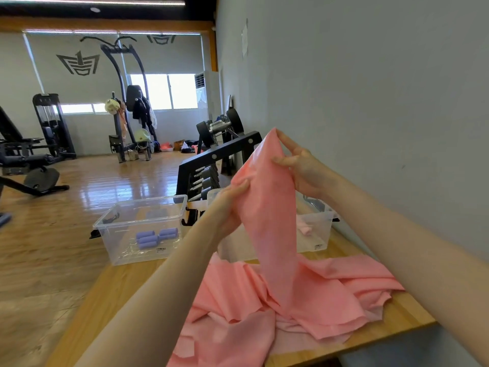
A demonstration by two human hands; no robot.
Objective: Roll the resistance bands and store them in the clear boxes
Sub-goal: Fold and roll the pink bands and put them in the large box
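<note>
Pink resistance band (267, 207) lifted off the bench (127, 282), right hand (301, 165) fingers pinching its top at 1 o'clock, left hand (227, 205) fingers gripping its edge at 9 o'clock

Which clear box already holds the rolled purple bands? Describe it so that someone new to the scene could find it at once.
Start at the wooden table along the grey wall. Two clear boxes stand at its far end; take the left clear box, on the side away from the wall. It alone holds the rolled purple bands, whereas the right clear box, partly hidden behind the lifted pink band, has pink inside.
</note>
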